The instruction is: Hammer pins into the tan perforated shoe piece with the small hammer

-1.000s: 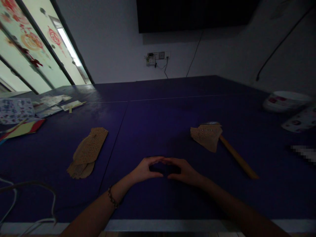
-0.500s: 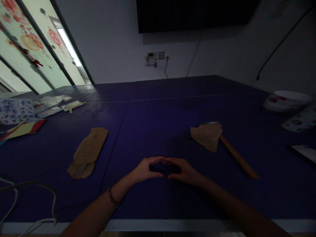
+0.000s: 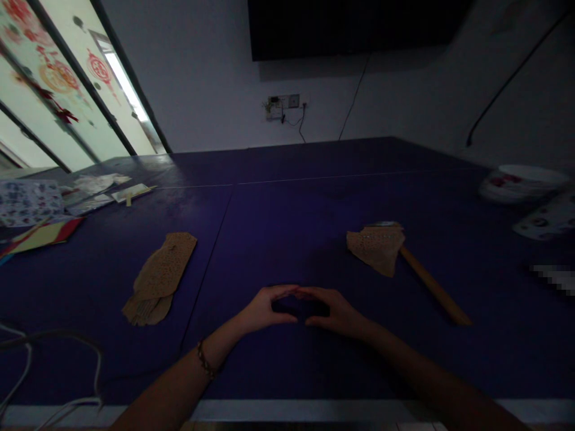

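My left hand [image 3: 268, 308] rests at the front middle of the purple table [image 3: 287, 227], fingers stretched and curved inward, holding nothing. Opposite it, my right hand [image 3: 335, 311] has the same curved shape and is also bare of any object. The fingertips of both hands meet, while the thumbs stay a little apart. To the left lies a stack of flat brown pieces [image 3: 164, 269] dotted with small marks or holes. On the right, another flat brown piece [image 3: 377, 248] covers most of the head of a tool with a wooden handle [image 3: 435, 287]; a metallic edge shows behind it.
White cables [image 3: 96, 365] loop at the front left. Papers [image 3: 96, 185], a patterned box [image 3: 29, 202] and a coloured folder [image 3: 49, 232] lie at the far left. A white tub [image 3: 521, 182] and a pale patterned object [image 3: 545, 218] stand at the right.
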The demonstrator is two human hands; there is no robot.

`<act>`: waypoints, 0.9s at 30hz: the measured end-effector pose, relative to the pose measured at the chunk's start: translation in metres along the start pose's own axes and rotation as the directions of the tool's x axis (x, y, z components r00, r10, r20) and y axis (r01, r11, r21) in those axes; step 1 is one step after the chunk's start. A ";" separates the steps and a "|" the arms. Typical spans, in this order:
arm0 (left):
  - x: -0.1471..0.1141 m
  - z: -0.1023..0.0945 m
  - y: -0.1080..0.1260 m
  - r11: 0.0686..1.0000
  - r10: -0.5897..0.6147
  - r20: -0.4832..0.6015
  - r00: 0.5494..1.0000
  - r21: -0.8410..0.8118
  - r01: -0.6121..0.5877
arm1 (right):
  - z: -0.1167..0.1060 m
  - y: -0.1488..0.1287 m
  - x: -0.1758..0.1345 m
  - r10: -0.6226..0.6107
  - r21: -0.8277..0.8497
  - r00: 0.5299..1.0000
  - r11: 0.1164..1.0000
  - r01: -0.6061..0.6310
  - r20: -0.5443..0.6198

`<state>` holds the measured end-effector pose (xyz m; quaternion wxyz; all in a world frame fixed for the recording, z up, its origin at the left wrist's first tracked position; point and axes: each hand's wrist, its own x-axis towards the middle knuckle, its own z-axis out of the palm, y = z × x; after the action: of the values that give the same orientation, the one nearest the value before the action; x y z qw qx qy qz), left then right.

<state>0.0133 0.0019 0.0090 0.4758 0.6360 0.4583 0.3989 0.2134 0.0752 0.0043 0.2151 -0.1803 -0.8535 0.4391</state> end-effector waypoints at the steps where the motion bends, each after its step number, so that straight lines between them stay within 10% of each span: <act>1: 0.000 0.000 0.000 1.000 0.001 0.000 1.000 0.000 -0.001 | 0.000 0.000 0.000 0.002 0.001 1.000 1.000 -0.002 0.002; 27: 0.000 0.000 -0.002 0.999 0.009 0.021 1.000 -0.040 -0.009 | 0.000 -0.004 0.001 0.025 0.088 0.999 0.996 -0.028 0.028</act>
<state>0.0130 0.0021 0.0074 0.4914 0.6325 0.4424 0.4034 0.2125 0.0737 0.0079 0.2056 -0.1759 -0.8335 0.4817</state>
